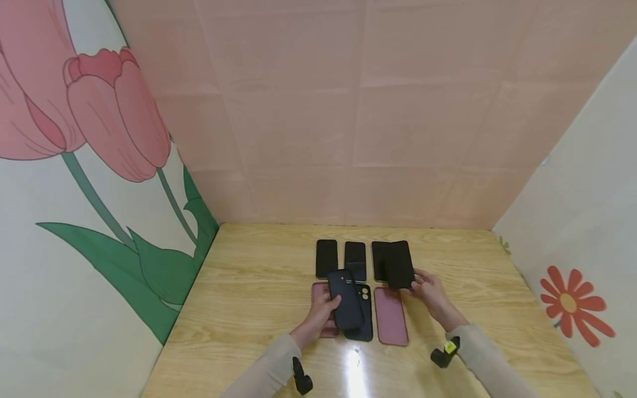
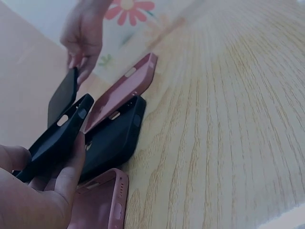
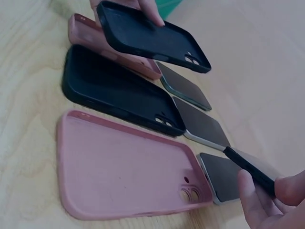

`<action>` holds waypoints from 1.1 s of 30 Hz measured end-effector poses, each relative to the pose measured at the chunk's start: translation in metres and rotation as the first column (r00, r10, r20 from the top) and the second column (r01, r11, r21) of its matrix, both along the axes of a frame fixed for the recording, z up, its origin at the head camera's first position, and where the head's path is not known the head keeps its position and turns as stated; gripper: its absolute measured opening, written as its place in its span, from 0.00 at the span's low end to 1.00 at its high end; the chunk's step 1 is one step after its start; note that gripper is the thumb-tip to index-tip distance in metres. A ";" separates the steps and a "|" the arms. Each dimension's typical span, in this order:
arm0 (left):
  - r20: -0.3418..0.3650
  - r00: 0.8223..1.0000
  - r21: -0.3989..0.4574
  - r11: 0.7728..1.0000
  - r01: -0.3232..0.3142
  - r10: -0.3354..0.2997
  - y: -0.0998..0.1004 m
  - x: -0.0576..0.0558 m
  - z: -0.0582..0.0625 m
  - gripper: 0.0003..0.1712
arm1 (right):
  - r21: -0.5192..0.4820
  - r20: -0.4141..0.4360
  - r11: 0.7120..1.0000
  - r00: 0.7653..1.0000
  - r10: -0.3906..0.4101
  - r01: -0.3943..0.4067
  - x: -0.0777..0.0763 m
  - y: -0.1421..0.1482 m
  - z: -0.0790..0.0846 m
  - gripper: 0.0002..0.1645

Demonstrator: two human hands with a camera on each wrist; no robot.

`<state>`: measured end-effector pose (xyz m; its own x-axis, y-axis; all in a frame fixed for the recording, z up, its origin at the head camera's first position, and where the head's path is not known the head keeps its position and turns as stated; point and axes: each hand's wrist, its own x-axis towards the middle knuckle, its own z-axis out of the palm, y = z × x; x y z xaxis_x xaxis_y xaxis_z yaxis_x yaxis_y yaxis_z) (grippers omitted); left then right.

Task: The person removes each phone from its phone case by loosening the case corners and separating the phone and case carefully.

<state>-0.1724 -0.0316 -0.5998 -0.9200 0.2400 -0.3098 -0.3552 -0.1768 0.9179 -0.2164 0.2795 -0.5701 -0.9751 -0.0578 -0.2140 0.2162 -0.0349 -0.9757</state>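
My left hand (image 1: 318,316) grips a dark phone case (image 1: 345,301) by its side, thumb on its upper face. It is raised above a pink phone case (image 1: 329,333) and another dark case (image 1: 365,331), both lying open side up. Off to the right, my right hand (image 1: 432,297) pinches a thin black phone (image 1: 400,265) by its near edge. That phone is lifted and partly covers a phone (image 1: 378,258) on the table. A second pink case (image 3: 124,167) lies nearest my right hand, with its camera holes toward the phones.
Two more phones, one at the left (image 1: 326,257) and one in the middle (image 1: 355,254), lie screen up in the back row on the wooden table (image 1: 259,276). A pinkish covered wall (image 1: 348,138) stands behind. Painted walls flank both sides.
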 end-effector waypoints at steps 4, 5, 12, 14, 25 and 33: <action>0.006 1.000 -0.003 1.000 0.019 -0.019 -0.001 0.002 0.001 0.25 | 0.006 0.024 0.999 0.999 -0.038 0.038 -0.002 0.007 -0.001 0.35; 0.009 1.000 -0.003 1.000 0.022 -0.022 -0.001 0.003 0.001 0.25 | 0.004 0.026 0.999 0.999 -0.047 0.047 -0.003 0.008 -0.001 0.35; 0.016 1.000 -0.015 1.000 0.021 -0.020 -0.001 0.003 0.002 0.25 | -0.031 0.011 0.997 0.997 -0.076 0.077 -0.008 0.016 -0.003 0.35; 0.024 0.999 -0.018 0.999 0.028 -0.028 -0.001 0.003 0.001 0.27 | -0.028 0.007 0.996 0.997 -0.080 0.080 -0.009 0.019 -0.004 0.35; 0.023 0.999 -0.054 0.998 0.042 -0.041 0.001 0.005 -0.003 0.27 | -0.020 0.028 0.995 0.995 -0.094 0.094 -0.014 0.031 -0.012 0.35; 0.005 0.999 -0.047 0.997 0.053 -0.053 0.001 0.004 -0.002 0.26 | 0.000 0.030 0.994 0.993 -0.111 0.111 -0.016 0.033 -0.016 0.34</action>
